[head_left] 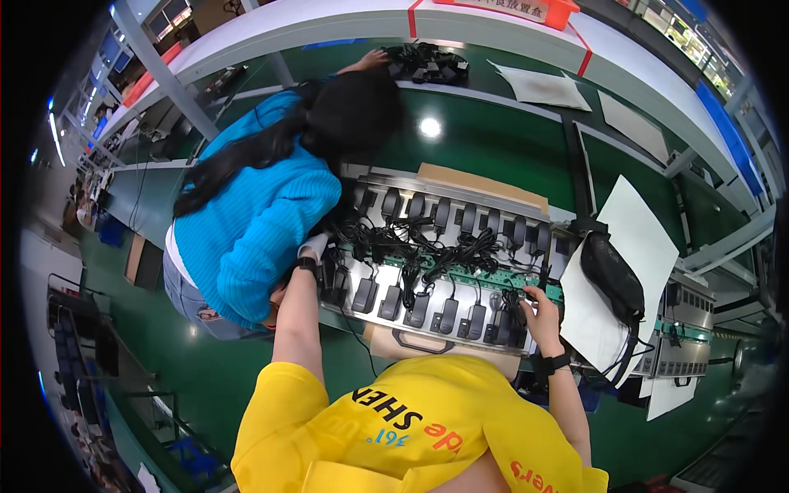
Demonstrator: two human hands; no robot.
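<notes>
A metal tray (386, 333) in front of me carries two rows of black power adapters (446, 316), with tangled black cables (460, 251) heaped along a green strip (493, 278) between the rows. My left hand (313, 246), covered in something pale like a glove, is at the tray's left end beside the adapters; its fingers are too small and covered to read. At the right end, my right hand (540, 319) has its thumb and forefinger curled close together over the green strip, among cables. What they pinch is too small to make out.
A person in a blue sweater (263, 205) leans close on my left, one hand reaching toward a pile of black adapters (427, 64). A black pouch (612, 275) lies on a white sheet (588, 320) at right. Overhead runs a white shelf (353, 33) with an orange bin (559, 15).
</notes>
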